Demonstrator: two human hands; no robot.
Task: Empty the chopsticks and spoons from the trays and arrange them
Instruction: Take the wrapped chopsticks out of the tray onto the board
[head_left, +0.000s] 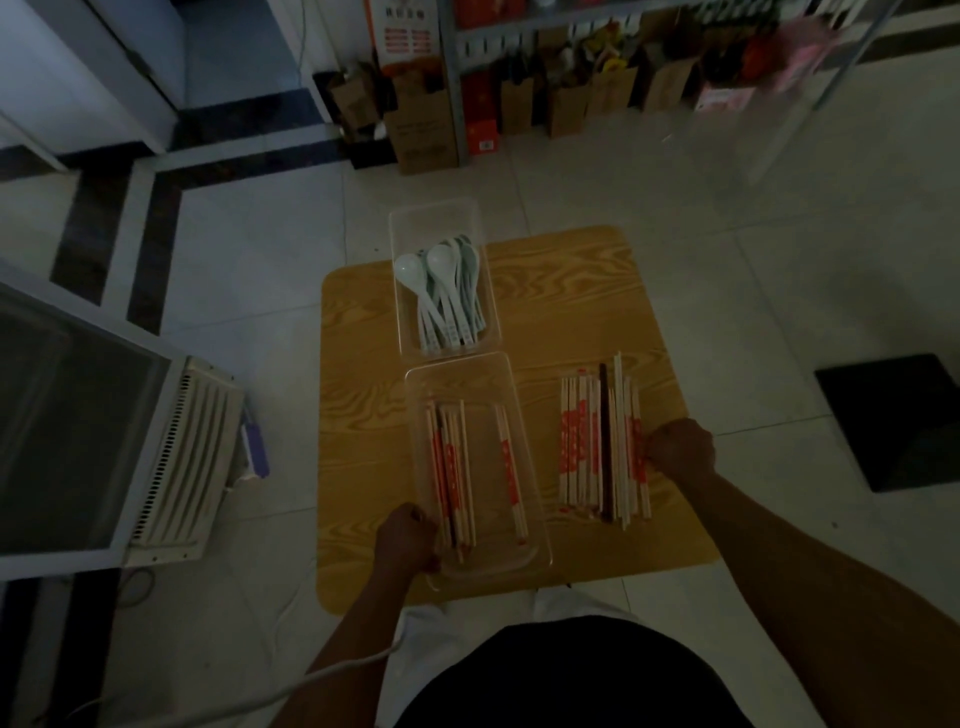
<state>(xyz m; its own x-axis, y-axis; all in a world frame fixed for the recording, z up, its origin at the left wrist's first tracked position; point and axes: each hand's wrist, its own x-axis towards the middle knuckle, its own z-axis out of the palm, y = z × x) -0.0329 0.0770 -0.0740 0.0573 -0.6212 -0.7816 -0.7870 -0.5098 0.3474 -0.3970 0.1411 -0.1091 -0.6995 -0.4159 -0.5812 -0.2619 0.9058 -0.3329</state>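
Note:
On a low wooden table (566, 291) stand two clear plastic trays. The far tray (402, 312) holds several white spoons (441, 291). In the near tray (535, 525) lie several wrapped chopsticks (452, 478), most along its left side. A row of chopsticks (602, 441) lies side by side on the table to the right, with one dark pair among them. My left hand (405, 538) grips the near tray's front left corner. My right hand (680, 449) is closed at the right edge of the row, touching the outermost chopsticks.
A white appliance with a vent grille (176, 462) stands on the floor at the left, a white cable (291, 686) beside it. Cardboard boxes and shelves (519, 104) line the far wall. A black mat (904, 421) lies on the tiles to the right.

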